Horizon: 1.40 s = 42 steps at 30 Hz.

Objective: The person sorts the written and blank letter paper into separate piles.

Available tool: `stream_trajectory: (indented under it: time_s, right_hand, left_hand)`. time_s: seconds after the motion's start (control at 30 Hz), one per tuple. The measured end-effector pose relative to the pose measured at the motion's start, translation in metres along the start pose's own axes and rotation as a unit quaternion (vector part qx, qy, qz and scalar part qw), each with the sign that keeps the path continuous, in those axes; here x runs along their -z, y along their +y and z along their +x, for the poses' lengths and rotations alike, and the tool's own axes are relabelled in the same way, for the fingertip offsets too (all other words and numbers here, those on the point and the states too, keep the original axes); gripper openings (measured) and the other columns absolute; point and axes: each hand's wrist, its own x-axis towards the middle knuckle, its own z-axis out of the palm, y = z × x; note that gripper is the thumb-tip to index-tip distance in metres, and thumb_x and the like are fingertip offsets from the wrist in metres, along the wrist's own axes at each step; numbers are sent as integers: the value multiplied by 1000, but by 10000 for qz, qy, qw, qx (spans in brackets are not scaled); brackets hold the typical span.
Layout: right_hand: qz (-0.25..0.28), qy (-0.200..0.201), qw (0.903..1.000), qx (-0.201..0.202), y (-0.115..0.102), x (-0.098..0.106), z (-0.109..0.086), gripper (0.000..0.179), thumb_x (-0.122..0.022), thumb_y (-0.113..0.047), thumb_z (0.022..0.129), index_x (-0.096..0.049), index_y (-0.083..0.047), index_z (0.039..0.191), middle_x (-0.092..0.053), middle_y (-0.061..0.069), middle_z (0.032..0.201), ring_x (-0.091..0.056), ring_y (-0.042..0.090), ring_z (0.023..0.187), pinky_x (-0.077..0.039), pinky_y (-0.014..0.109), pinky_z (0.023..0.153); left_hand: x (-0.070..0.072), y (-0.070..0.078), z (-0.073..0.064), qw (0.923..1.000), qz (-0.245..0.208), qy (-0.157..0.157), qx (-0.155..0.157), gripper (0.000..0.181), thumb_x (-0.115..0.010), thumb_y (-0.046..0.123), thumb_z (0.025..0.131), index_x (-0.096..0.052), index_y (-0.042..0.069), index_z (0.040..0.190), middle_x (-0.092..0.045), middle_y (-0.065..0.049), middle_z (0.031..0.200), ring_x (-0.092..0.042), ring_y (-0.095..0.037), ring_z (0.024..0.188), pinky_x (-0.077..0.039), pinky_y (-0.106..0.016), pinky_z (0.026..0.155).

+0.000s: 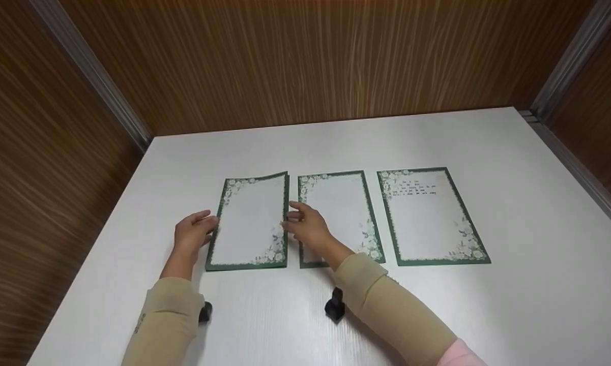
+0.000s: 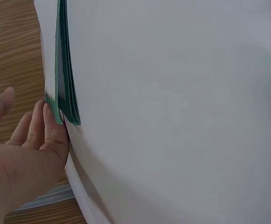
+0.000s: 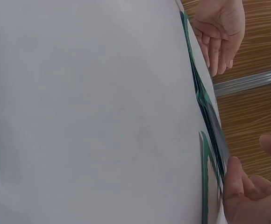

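Observation:
A stack of green-bordered, flower-printed paper sheets lies at the left of a row of three. Several layers show at its edge in the left wrist view. My left hand is at the stack's left edge, its fingers touching the paper and the thumb held apart. Against the right edge my right hand rests its fingertips, with the thumb also apart. The stack's far edge curves up slightly at the right corner. Partly beneath my right hand and wrist lies the middle sheet.
A third bordered sheet, bearing lines of dark writing, lies at the right of the white table. One small black object appears beside each forearm; how they are supported is unclear. Wood-grain panels enclose the table's back and sides.

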Motion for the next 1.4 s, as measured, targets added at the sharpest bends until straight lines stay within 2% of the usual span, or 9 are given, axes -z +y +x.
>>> stream_trajectory:
  time_s: [0.2,0.37,0.53,0.67,0.9,1.03,1.2,1.4]
  right_hand:
    - [391,84,9992,4,0,0,1,52,-63,-5,90,-46,-4,138,-58,11,120,-62,21,101,-53,29,81]
    - [624,277,9975,154,1,0,2,47,-63,-1,88,-48,0,133,-60,14,110,-65,22,88,-55,30,75]
    - [603,449,9971,111,4,4,1,50,-65,-4,88,-46,0,134,-61,15,106,-66,25,83,-55,32,74]
    - [655,550,9963,-68,6,8,1,53,-67,-7,88,-45,-2,135,-62,13,106,-66,23,80,-53,30,69]
    - [552,737,9955,-225,7,21,2,49,-68,-11,89,-50,-5,134,-63,9,103,-61,16,77,-49,25,59]
    - [523,905,9943,-216,9,31,1,41,-67,-9,89,-55,-5,128,-64,8,97,-57,14,70,-45,24,55]
    - [327,1113,9932,-76,12,46,2,34,-65,-6,89,-59,-1,123,-63,10,95,-57,14,74,-47,24,62]
    - [-3,1174,9931,-14,15,65,0,32,-63,-8,91,-60,0,122,-63,11,101,-59,18,86,-49,26,73]
  left_hand:
    - [0,1,-2,9999,-108,45,-120,49,-58,12,96,-43,2,141,-51,-18,132,-57,-21,111,-47,-30,92]
    - [-2,0,-1,9997,72,64,-234,50,-65,8,91,-47,1,137,-54,-16,127,-60,-14,97,-49,-21,79]
    - [-6,0,0,9987,411,4,-287,54,-68,11,89,-47,2,137,-54,-17,125,-59,-14,91,-49,-23,74]
    - [-11,-1,-1,9991,292,-124,-276,55,-67,11,89,-45,3,139,-52,-19,129,-59,-15,90,-49,-25,75]
    - [-29,1,-4,9991,175,-285,-275,56,-65,12,91,-42,4,141,-51,-20,130,-56,-25,105,-47,-34,86]
    - [-42,4,-3,9991,106,-321,-244,57,-67,11,89,-43,2,140,-53,-20,128,-57,-24,105,-47,-34,88]
    - [-58,9,-3,9991,117,-333,-250,56,-69,10,88,-46,2,138,-57,-20,123,-59,-22,100,-48,-32,85]
    - [-74,14,-5,9982,371,-381,-274,52,-68,13,89,-49,6,136,-60,-16,120,-59,-22,102,-48,-34,85]
